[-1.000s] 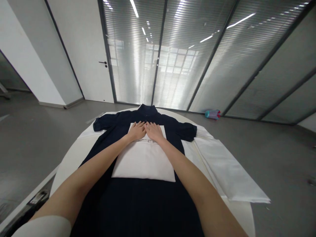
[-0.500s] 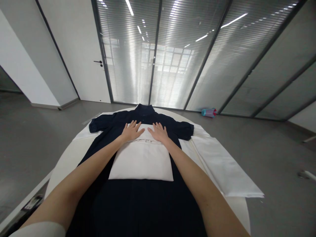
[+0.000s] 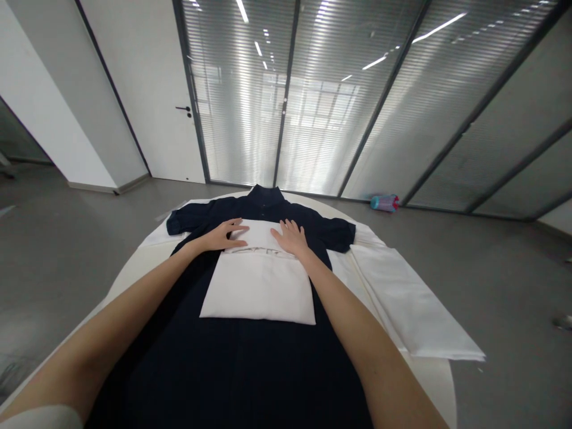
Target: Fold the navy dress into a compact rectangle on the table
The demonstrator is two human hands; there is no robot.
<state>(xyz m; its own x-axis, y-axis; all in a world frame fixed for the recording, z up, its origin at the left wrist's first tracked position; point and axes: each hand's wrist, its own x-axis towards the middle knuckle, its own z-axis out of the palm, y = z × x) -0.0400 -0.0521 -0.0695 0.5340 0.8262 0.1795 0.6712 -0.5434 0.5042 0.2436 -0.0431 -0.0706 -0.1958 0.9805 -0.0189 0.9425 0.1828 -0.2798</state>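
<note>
A dark navy short-sleeved garment lies spread flat along a round white table, collar at the far end. On its chest rests a folded white cloth. My left hand lies open on the cloth's far left corner, fingers pointing right. My right hand lies flat and open on the far right part of the cloth, fingers spread. Both forearms reach out over the garment.
A long folded white sheet lies on the table to the right of the garment. More white cloth shows under the left sleeve. A teal and pink bottle lies on the grey floor by the glass wall. A white door stands at far left.
My hands, side by side at the middle of the cloth's far edge a second ago, have slid apart toward its two far corners. The left hand has turned sideways.
</note>
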